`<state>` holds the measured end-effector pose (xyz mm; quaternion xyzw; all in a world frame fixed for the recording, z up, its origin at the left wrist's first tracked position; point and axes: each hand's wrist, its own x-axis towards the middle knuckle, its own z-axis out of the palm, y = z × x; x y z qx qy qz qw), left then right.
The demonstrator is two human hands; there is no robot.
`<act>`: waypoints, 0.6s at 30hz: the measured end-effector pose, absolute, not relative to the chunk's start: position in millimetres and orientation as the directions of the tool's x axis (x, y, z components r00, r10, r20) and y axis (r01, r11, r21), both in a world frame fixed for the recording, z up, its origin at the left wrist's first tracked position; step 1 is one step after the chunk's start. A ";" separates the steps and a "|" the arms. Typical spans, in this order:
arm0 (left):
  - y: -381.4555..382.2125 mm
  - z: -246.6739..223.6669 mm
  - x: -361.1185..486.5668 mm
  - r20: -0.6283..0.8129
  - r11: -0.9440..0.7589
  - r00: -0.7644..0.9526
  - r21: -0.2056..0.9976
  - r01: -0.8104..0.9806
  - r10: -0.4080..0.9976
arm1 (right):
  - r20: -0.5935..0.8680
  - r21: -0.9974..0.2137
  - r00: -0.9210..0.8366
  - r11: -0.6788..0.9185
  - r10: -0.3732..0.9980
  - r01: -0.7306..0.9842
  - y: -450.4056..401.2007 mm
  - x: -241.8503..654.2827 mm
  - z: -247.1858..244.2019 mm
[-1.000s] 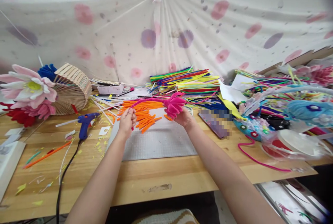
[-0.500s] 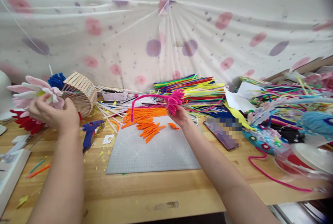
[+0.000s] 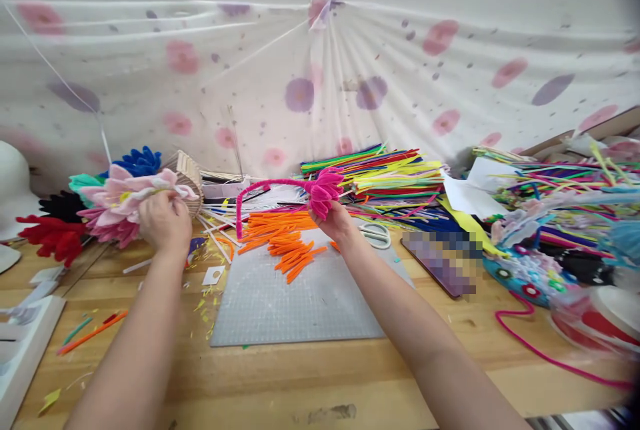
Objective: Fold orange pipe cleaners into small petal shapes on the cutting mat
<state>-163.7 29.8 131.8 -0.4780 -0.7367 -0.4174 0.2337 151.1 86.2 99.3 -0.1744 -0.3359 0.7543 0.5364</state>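
Observation:
Between the fingertips of my right hand (image 3: pixel 336 222) is a magenta fuzzy pipe-cleaner flower (image 3: pixel 325 193), its long bent stem arching to the left and down. My left hand (image 3: pixel 166 222) is closed at the right edge of a large pink-and-white pipe-cleaner flower (image 3: pixel 117 200), pinching its petals. Red (image 3: pixel 55 237) and blue pipe-cleaner flowers (image 3: pixel 139 162) crowd around that one, along with a black and a mint-green one. A slatted wooden basket (image 3: pixel 190 177) stands behind my left hand, partly covered by it.
Cut orange pipe-cleaner pieces (image 3: pixel 293 253) lie on a grey cutting mat (image 3: pixel 300 317). Scissors (image 3: pixel 376 237) and a phone (image 3: pixel 435 267) are right of it. Bundled pipe cleaners (image 3: pixel 400 183) line the back. A blue glue gun (image 3: pixel 197 247) is mostly hidden. A white power strip (image 3: pixel 30 343) sits left.
My left hand has moved right, its fingers now closer together, and the pink-and-white flower has shifted right with it. The basket has turned. The magenta flower sits slightly further left.

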 end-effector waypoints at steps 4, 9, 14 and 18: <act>34.7 115.1 -147.9 0.711 0.169 -0.385 0.357 0.919 0.589 | 0.060 -0.645 -0.277 -0.174 0.959 -0.744 97.7 135.9 119.5; 35.5 102.5 -142.6 0.691 0.138 -0.411 0.416 0.899 0.595 | 0.155 -0.651 -0.114 0.014 0.981 -0.759 120.6 89.5 161.8; 35.0 95.5 -143.1 0.684 0.141 -0.389 0.391 0.910 0.617 | 0.263 -0.710 -0.155 0.082 0.952 -0.699 140.4 21.6 182.7; 36.7 92.2 -145.1 0.687 0.152 -0.377 0.366 0.918 0.621 | 0.265 -0.813 -0.268 0.065 0.926 -0.578 148.0 -18.8 180.2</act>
